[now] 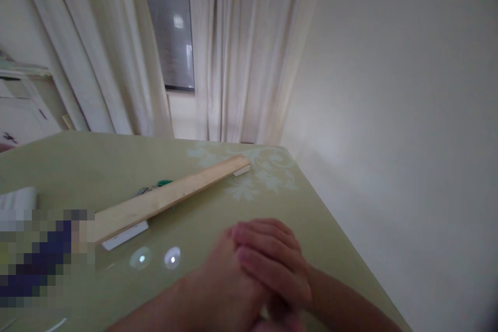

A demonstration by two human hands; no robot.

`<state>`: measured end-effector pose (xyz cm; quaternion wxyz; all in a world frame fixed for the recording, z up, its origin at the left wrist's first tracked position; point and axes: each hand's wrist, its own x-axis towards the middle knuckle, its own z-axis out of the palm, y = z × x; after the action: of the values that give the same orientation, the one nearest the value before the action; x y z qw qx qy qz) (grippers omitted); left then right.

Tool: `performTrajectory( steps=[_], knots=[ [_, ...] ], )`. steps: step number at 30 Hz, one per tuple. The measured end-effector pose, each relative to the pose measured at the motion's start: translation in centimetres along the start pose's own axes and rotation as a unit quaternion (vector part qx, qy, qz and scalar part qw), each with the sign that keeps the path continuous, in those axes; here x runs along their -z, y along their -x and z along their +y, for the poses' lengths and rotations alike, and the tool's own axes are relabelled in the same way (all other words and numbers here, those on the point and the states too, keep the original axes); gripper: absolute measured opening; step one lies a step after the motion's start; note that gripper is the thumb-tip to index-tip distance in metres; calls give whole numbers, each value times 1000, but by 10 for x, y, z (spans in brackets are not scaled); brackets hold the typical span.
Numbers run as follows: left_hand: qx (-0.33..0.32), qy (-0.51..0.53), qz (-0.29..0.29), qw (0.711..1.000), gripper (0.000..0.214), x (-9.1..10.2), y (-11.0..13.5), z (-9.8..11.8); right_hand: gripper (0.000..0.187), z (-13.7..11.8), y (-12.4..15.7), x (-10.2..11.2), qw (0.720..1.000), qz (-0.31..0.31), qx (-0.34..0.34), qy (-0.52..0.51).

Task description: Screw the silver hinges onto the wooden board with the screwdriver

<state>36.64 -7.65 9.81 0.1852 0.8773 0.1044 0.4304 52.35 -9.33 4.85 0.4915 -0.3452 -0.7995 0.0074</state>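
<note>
Both of my hands rest together on the green glass-topped table [97, 166] near its front right. My right hand [272, 259] lies over my left hand [225, 290], fingers wrapped across it. Nothing shows inside them, and the palms are hidden. A long pale wooden slat [171, 197] lies diagonally across the table beyond my hands, propped on white blocks [125, 235] at its ends. A small green-handled tool [163, 183] peeks out behind the slat.
The table's right edge runs diagonally beside a bare white wall [389, 140]. Cream curtains [241, 46] and a dark window [171, 21] stand behind the table. A white object [17, 199] and a blurred patch sit at the left.
</note>
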Motion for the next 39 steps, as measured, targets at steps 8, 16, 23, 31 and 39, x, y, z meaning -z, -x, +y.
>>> performTrajectory(
  steps=[8, 16, 23, 31, 39],
  knots=[
    [238, -434, -120, 861, 45, 91, 50, -58, 62, 97, -51, 30, 979, -96, -61, 170],
    [384, -496, -166, 761, 81, 149, 142, -119, 77, 207, -105, 3, 920, -290, -99, 244],
    [504, -440, -263, 695, 114, 179, 154, -134, 44, 260, -168, -42, 868, -395, -96, 287],
    [518, -376, -265, 721, 111, 192, 152, -150, 42, 267, -174, -76, 806, -491, -93, 317],
    [496, -352, -334, 720, 70, 192, 132, -145, 41, 254, -165, -58, 773, -530, -79, 341]
  ],
)
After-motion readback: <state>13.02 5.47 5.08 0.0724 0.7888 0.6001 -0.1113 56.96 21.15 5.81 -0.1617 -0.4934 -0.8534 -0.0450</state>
